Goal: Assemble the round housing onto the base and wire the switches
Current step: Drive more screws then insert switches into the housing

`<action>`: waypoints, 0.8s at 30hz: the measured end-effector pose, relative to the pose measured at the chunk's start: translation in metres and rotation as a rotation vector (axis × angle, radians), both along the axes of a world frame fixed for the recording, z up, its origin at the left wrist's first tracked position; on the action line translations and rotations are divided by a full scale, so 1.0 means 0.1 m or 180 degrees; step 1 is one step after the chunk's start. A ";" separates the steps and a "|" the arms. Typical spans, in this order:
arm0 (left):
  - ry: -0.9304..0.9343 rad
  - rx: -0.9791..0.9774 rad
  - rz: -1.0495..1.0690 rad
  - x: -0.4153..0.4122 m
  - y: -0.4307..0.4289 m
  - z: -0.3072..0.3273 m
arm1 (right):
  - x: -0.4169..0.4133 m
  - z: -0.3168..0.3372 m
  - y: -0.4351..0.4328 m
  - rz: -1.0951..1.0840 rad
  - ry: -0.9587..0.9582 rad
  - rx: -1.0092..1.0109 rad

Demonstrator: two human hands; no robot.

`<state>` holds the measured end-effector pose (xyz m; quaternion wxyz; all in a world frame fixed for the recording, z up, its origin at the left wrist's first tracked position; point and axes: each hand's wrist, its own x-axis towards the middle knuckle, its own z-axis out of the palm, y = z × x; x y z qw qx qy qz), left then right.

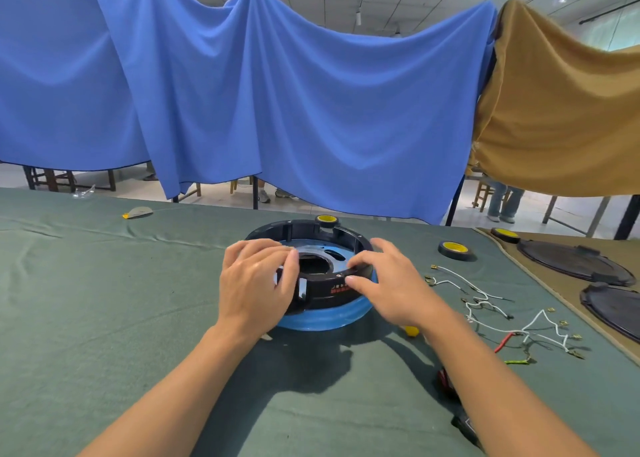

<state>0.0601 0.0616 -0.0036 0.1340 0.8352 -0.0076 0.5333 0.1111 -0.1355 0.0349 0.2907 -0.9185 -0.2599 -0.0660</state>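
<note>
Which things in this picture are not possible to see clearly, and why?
Head view:
1. The red print on the black housing is too small to read.
2. The left hand hides the housing's near-left rim.
3. The right forearm covers part of a dark object and a yellow object.

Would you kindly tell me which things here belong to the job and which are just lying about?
Job: black round housing, blue base, white wires, perhaps tape rolls.
Lying about: dark round covers, safety glasses, grey scrap.
</note>
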 end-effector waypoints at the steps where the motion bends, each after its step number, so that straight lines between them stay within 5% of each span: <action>1: 0.0176 -0.0197 0.0134 0.01 0.03 0.00 | -0.01 0.00 0.01 -0.0034 -0.0033 -0.0055; 6: 0.0982 -0.0712 0.0200 0.07 0.08 -0.08 | -0.15 -0.08 0.22 0.0136 -0.0009 0.0037; 13: 0.0654 -0.0124 0.0371 -0.03 -0.04 -0.05 | -0.05 -0.06 0.06 0.0106 -0.0190 0.0129; 24: 0.0748 -0.0174 -0.0292 0.02 0.00 -0.11 | 0.02 -0.14 -0.02 -0.0232 -0.0477 0.0059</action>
